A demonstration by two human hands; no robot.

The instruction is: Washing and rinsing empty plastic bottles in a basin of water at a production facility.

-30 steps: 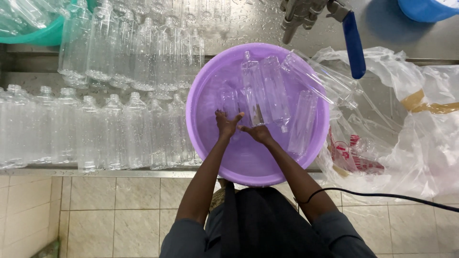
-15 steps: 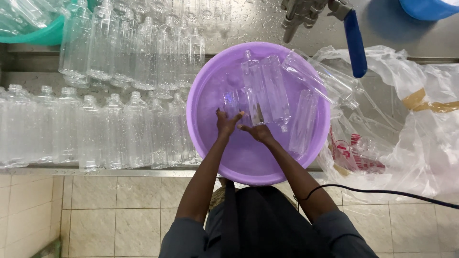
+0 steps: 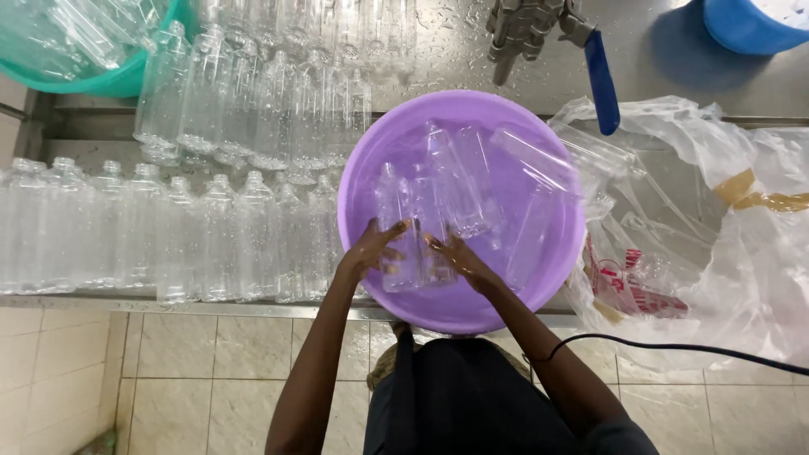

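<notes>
While the purple basin is sitting full of clear bottles, I am gripping one clear bottle between both hands. My left hand and right hand are curling their fingers around its lower end, with more bottles lying just beyond the fingertips.

Three basins: one purple, one green, one blue.

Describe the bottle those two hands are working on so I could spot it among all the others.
Find the round purple plastic basin on the steel counter. Several clear plastic bottles lie in it; the one meant is the clear plastic bottle nearest the basin's near rim. It alone sits between the left hand and right hand.
</notes>
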